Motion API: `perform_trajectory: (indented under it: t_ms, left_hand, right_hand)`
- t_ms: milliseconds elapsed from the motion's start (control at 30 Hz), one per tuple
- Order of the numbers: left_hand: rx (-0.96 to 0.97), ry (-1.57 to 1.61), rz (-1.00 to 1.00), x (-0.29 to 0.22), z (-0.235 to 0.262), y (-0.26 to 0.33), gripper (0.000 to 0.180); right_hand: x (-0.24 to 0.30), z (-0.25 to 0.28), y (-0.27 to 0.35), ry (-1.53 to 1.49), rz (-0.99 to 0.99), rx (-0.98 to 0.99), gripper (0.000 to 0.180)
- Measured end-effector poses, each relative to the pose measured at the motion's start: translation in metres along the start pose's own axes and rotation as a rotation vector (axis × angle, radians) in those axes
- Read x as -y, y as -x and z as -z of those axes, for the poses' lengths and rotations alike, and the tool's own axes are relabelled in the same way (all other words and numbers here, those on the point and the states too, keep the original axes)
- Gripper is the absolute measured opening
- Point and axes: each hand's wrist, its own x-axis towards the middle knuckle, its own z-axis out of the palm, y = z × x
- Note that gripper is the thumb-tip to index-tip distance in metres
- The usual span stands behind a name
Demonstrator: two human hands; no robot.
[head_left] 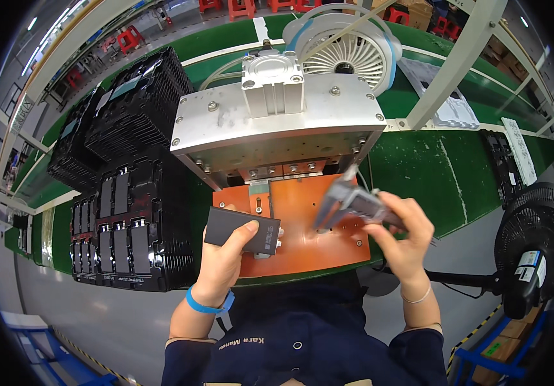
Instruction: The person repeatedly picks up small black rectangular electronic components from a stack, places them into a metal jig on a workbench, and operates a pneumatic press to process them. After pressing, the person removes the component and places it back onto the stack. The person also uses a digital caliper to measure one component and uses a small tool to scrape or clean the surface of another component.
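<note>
The left hand (225, 248) is clamped on a flat dark grey pack (241, 230), thumb on top, holding it over the left near edge of the orange plate (315, 225). The right hand (402, 235) is closed around a second flat grey pack (354, 202), tilted and blurred, lifted just above the right part of the same plate. The hands are apart, each with its own piece.

Judging by this, the work is midway through a cycle: neither pack lies seated on the plate, and the bare orange surface under the metal press (277, 122) has nothing resting in it. On the left, black trays (129, 238) hold rows of similar grey packs, many slots filled, so plenty seems left to handle; whether those are finished or waiting cannot be told. Farther left and back, more black trays are stacked (132, 109).

A white sheet of paper (454, 109) lies on the green table (418, 167) at the far right, past a slanted white frame post. Another narrow white printed card (521, 151) lies farther right, beside a black tray strip (499, 164). A white fan (347, 51) stands behind the press, and a black fan (534, 238) with a small blue and white label stands near right. Yellow and black striped tape (476, 334) marks the floor near right.
</note>
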Motion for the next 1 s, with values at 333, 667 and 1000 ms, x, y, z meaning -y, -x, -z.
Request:
perform_trajectory:
  t_ms: [333, 667, 1000]
  left_hand:
    - [0.008, -0.005, -0.011, 0.007, 0.006, -0.001, 0.012]
    - [0.021, 0.016, 0.005, -0.002, 0.002, 0.000, 0.010]
    - [0.022, -0.024, -0.014, -0.001, 0.000, 0.001, 0.014]
  right_hand:
    - [0.005, -0.029, -0.015, -0.011, 0.247, 0.027, 0.047]
    - [0.003, -0.033, -0.017, -0.015, 0.290, 0.016, 0.046]
    - [0.002, -0.032, -0.016, 0.005, 0.298, 0.011, 0.047]
